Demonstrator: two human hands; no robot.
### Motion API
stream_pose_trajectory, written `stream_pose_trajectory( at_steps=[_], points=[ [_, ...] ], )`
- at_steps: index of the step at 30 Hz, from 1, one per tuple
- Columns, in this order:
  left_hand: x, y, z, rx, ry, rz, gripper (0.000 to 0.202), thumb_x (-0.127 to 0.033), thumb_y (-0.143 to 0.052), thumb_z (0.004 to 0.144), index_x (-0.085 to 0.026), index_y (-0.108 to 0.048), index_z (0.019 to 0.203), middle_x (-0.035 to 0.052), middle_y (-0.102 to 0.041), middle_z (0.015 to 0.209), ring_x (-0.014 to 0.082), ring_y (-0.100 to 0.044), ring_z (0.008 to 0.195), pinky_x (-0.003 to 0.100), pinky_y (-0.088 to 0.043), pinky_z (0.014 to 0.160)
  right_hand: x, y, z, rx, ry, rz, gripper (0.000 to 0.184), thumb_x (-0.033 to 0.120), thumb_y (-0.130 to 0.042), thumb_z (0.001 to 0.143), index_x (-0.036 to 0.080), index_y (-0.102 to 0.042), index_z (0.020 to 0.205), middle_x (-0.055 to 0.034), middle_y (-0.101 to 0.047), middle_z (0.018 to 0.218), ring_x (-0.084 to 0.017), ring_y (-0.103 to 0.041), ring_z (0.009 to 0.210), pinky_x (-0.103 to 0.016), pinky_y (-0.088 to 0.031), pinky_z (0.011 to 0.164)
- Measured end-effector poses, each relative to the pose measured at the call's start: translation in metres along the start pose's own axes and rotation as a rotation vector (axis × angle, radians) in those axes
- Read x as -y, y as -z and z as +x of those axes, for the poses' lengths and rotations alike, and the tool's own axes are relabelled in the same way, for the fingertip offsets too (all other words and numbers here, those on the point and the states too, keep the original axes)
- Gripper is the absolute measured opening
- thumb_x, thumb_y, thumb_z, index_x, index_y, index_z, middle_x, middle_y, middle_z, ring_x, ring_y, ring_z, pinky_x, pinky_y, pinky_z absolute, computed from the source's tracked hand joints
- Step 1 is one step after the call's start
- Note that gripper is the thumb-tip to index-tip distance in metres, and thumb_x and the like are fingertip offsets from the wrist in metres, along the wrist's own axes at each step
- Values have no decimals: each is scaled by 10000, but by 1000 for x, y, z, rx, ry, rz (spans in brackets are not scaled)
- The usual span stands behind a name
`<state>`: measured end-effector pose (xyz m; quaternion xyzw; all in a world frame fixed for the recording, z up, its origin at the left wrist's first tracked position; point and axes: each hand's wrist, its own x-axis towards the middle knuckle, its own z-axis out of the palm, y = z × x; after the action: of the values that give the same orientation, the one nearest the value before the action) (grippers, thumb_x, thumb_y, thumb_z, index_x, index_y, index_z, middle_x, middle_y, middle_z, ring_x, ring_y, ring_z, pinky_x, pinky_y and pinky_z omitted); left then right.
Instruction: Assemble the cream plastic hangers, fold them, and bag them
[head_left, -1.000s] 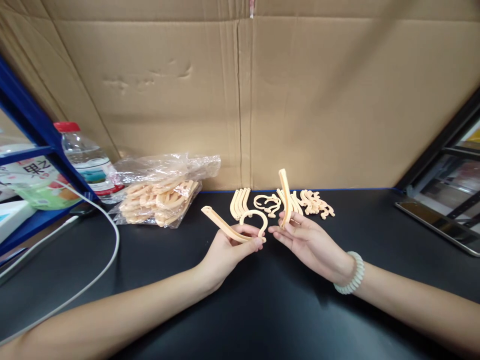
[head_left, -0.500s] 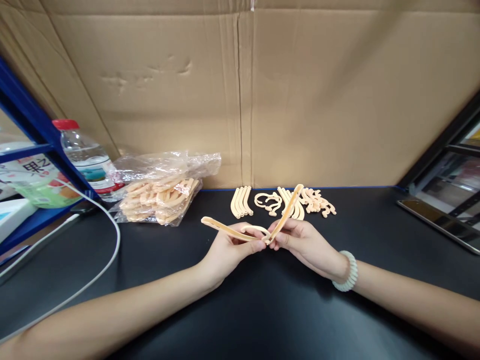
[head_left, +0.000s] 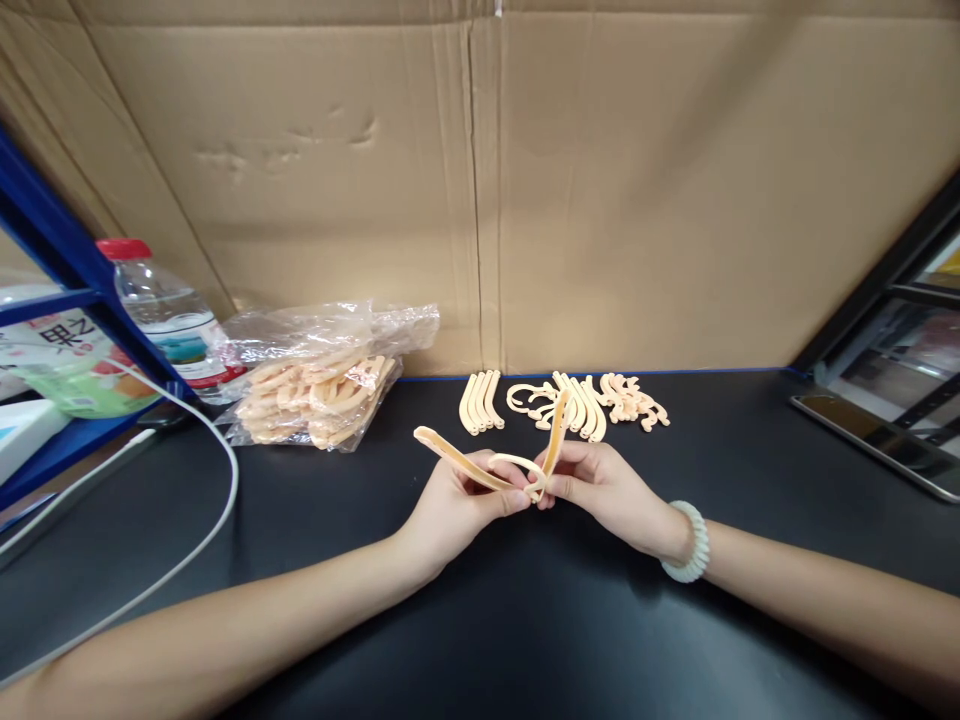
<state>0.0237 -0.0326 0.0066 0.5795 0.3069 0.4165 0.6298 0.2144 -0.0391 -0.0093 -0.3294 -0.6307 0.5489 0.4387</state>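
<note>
My left hand (head_left: 457, 505) pinches a curved peach plastic arm (head_left: 450, 455) that carries a round hook piece (head_left: 512, 462) at its near end. A second curved arm (head_left: 555, 435) stands tilted upward, gripped by my right hand (head_left: 600, 485); its lower end meets the first arm between my fingertips. Both hands hover just above the black tabletop (head_left: 525, 620). Behind them lie a small stack of curved arms (head_left: 480, 402), loose hooks (head_left: 529, 400), more arms (head_left: 585, 410) and a heap of small hook parts (head_left: 634, 402).
A clear plastic bag (head_left: 322, 385) of the same peach parts lies at the back left. Beside it stand a water bottle (head_left: 161, 315) and a blue shelf frame (head_left: 67, 270). A white cable (head_left: 202, 540) curves over the left side. Cardboard (head_left: 480, 180) walls the back; a tablet (head_left: 877, 440) lies right.
My right hand brought its arm piece down from upright and joined its lower end to the piece in my left hand. Both hands drew together and slightly nearer to me.
</note>
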Motion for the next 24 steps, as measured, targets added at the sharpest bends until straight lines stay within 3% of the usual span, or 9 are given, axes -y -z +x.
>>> stream_pose_trajectory(
  at_steps=[9,16,21,24],
  points=[
    [3,-2,-4,-120,27,-9,169,-248,-828,642,-157,-701,707,28,-728,680,202,-692,674,334,-551,727,8,-10,-3,-103,72,-74,155,332,-743,768,195,-676,749,-17,-664,721,-163,-645,679,-329,-562,685],
    [5,-1,-2,-152,8,26,193,-282,-805,702,-133,-706,773,27,-706,668,160,-659,656,279,-537,682,5,-16,-1,-158,-21,1,228,355,-765,745,178,-635,804,-30,-686,725,-167,-680,672,-316,-571,654],
    [6,1,-1,-194,12,-54,217,-291,-823,698,-131,-692,766,15,-691,705,133,-656,696,241,-543,706,0,-7,4,-251,-13,120,267,313,-801,705,181,-599,821,22,-594,732,-99,-584,582,-224,-477,493],
    [3,1,-1,-226,31,-128,236,-292,-839,677,-130,-677,738,-3,-664,711,118,-656,705,229,-550,742,2,4,6,-313,-14,181,282,331,-801,700,193,-577,805,51,-536,697,-78,-523,546,-221,-453,481]
  ],
)
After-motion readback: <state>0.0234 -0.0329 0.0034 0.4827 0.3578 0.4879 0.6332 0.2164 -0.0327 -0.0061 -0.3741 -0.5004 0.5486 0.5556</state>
